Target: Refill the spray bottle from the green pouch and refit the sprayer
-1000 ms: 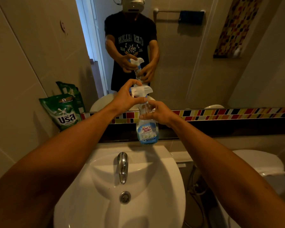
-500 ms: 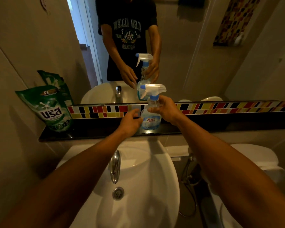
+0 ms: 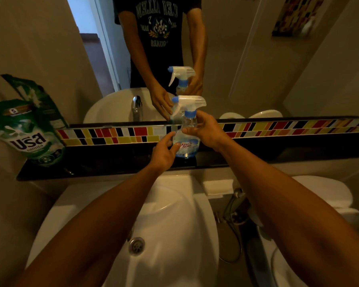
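The green pouch (image 3: pixel 29 131) stands at the left end of the dark shelf (image 3: pixel 104 160), leaning against the wall. The left hand (image 3: pixel 164 152) rests open-fingered against the spray bottle (image 3: pixel 186 141), which stands upright on the shelf, sprayer (image 3: pixel 188 104) fitted. The right hand (image 3: pixel 207 131) has its grip closed round the bottle's neck.

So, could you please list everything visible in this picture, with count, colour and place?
spray bottle: 1, clear with blue label, upright on the shelf
sprayer: 1, white and blue, on the bottle
green pouch: 1, green, left end of the shelf
shelf: 1, black, below the mirror
mirror: 1, on the wall
sink: 1, white, below the shelf
tap: 1, chrome, mostly hidden by the left arm
toilet: 1, white, right
left hand: 1, fingers at the bottle's base
right hand: 1, fingers around the bottle's neck
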A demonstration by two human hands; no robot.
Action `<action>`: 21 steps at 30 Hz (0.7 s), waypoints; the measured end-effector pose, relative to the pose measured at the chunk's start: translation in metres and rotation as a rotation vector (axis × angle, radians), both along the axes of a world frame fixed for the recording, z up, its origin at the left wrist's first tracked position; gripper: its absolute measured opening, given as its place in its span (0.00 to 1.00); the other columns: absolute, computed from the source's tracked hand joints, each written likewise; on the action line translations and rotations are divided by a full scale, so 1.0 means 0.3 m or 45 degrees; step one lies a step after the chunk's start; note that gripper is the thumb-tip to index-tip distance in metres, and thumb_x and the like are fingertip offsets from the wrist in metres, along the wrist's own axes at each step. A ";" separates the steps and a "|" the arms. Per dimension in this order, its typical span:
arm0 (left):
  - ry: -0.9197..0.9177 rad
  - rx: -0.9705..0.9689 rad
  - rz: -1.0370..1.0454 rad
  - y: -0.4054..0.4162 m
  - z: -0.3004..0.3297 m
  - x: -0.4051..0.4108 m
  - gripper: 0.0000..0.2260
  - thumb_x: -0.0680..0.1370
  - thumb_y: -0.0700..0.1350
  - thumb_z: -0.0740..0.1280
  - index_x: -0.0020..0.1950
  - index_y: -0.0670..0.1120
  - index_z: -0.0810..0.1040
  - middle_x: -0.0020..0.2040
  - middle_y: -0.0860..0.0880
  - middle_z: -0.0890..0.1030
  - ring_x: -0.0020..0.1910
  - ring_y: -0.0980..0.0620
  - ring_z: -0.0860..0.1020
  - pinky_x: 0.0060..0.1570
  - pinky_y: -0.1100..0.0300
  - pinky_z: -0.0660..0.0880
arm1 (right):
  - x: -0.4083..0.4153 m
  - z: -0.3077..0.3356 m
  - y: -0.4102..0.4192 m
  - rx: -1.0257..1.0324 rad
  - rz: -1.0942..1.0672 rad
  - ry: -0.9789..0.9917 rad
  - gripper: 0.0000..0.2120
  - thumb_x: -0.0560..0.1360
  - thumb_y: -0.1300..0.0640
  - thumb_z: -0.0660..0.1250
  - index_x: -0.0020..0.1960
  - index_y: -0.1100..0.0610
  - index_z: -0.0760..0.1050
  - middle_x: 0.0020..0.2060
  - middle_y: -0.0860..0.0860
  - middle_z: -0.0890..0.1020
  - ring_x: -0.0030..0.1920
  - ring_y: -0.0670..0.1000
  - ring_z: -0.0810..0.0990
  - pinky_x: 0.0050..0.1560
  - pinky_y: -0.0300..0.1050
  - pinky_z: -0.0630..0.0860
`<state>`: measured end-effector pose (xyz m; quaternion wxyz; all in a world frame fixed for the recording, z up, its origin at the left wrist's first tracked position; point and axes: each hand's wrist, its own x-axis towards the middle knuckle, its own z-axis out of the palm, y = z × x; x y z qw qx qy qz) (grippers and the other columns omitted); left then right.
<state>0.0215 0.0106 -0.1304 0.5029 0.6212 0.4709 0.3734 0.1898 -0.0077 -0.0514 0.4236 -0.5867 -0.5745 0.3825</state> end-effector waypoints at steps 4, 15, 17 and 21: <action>-0.008 0.053 -0.041 0.007 -0.010 0.015 0.20 0.81 0.40 0.66 0.73 0.45 0.70 0.62 0.49 0.77 0.62 0.53 0.76 0.58 0.58 0.77 | 0.013 -0.019 0.016 0.004 0.003 0.013 0.23 0.77 0.62 0.74 0.69 0.52 0.74 0.61 0.48 0.83 0.62 0.50 0.82 0.56 0.43 0.79; 0.026 0.056 -0.083 -0.009 0.003 0.011 0.20 0.82 0.42 0.64 0.74 0.43 0.68 0.66 0.43 0.77 0.64 0.48 0.76 0.61 0.51 0.77 | -0.012 -0.062 0.001 0.011 -0.149 0.062 0.19 0.76 0.60 0.75 0.65 0.55 0.75 0.56 0.47 0.83 0.58 0.49 0.82 0.53 0.41 0.79; 0.048 0.024 -0.084 -0.019 0.003 0.003 0.20 0.82 0.43 0.64 0.74 0.43 0.69 0.66 0.43 0.77 0.64 0.46 0.77 0.61 0.48 0.78 | -0.019 -0.073 -0.010 0.001 -0.176 0.069 0.21 0.76 0.60 0.75 0.67 0.54 0.74 0.56 0.45 0.81 0.59 0.49 0.82 0.47 0.35 0.77; 0.256 0.003 -0.005 -0.034 0.018 -0.034 0.21 0.81 0.44 0.66 0.74 0.46 0.69 0.68 0.43 0.76 0.66 0.44 0.76 0.60 0.53 0.77 | -0.043 -0.086 -0.062 0.034 -0.300 0.084 0.29 0.76 0.61 0.74 0.74 0.53 0.69 0.60 0.43 0.76 0.60 0.45 0.76 0.43 0.32 0.75</action>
